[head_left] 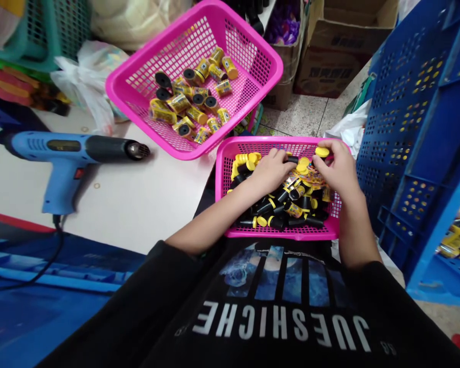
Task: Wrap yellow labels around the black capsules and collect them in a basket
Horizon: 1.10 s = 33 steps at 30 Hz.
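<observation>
1. A person's right hand (pixel 343 171) pinches a yellow cap (pixel 322 152) between thumb and fingers, probably by its edge for easy turning
2. The left hand (pixel 270 171) reaches into the near pink basket (pixel 276 139), fingers bent at a black tube (pixel 292 159); whether they grip it cannot be told
3. That basket sits close before the torso, presumably so both hands reach its mixed parts
4. The far pink basket (pixel 117 94) holds wrapped tubes (pixel 179 104), seemingly kept separate
5. A blue heat gun (pixel 49 145) lies aside on the tabletop (pixel 138 194), leaving both hands free
</observation>
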{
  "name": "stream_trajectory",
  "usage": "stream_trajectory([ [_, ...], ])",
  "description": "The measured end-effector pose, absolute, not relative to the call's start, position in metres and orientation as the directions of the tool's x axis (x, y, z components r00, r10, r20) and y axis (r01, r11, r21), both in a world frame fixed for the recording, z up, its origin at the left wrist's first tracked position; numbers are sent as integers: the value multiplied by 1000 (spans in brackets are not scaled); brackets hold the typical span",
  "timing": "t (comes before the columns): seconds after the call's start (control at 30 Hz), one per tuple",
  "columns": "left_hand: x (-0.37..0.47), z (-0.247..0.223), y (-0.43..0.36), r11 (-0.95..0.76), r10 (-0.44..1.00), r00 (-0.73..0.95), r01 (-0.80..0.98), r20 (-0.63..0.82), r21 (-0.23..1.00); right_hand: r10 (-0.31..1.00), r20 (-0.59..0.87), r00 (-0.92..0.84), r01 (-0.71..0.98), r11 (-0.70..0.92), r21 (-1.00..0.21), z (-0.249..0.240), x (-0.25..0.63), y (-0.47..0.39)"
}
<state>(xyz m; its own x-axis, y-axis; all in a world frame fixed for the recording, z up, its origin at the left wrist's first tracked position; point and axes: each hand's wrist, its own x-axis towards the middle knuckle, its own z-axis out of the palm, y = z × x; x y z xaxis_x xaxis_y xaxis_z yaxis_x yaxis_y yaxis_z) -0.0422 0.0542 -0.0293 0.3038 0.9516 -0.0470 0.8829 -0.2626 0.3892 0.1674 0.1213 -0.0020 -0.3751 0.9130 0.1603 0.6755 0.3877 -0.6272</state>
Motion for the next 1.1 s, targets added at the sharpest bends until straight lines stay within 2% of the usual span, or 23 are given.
stream_trajectory([
  [0.1,-41,-35,74,-365,901,429,830,-63,420,921,148,-359,644,360,-675,-2,172,119],
  [0.23,-58,-32,77,-244,876,443,747,-189,618,940,32,-340,561,230,-795,2,183,115],
  [0.3,-71,-26,68,-207,886,436,677,-158,707,939,-31,-344,528,166,-833,6,185,111],
  [0.33,-77,-23,62,-190,910,398,642,-112,743,938,-46,-344,520,150,-841,8,184,108],
  [0.4,-85,-17,47,-99,975,222,553,-31,828,942,-47,-333,495,133,-859,13,178,100],
  [0.43,-87,-14,39,-20,994,101,469,-31,883,943,-41,-331,469,127,-874,15,173,95],
  [0.5,-88,-12,25,143,988,-78,208,-130,968,936,-41,-351,404,111,-908,19,161,86],
  [0.6,-83,-13,8,306,939,-130,-103,-318,946,914,-57,-401,363,102,-926,22,142,76],
  [0.7,-75,-16,-1,383,893,-167,-207,-419,900,906,-100,-412,403,83,-912,17,127,71],
  [0.83,-59,-16,-6,313,861,-265,-395,-434,864,876,-208,-435,377,-33,-926,2,108,59],
  [0.93,-46,-11,-6,249,842,-275,-565,-464,787,884,-239,-403,232,-154,-961,-6,96,50],
  [1.03,-45,-3,-6,276,868,-194,-578,-457,768,909,-181,-376,116,-147,-982,-2,97,53],
  [1.1,-52,1,-5,275,914,-131,-496,-385,823,889,-58,-454,158,16,-987,6,105,61],
])
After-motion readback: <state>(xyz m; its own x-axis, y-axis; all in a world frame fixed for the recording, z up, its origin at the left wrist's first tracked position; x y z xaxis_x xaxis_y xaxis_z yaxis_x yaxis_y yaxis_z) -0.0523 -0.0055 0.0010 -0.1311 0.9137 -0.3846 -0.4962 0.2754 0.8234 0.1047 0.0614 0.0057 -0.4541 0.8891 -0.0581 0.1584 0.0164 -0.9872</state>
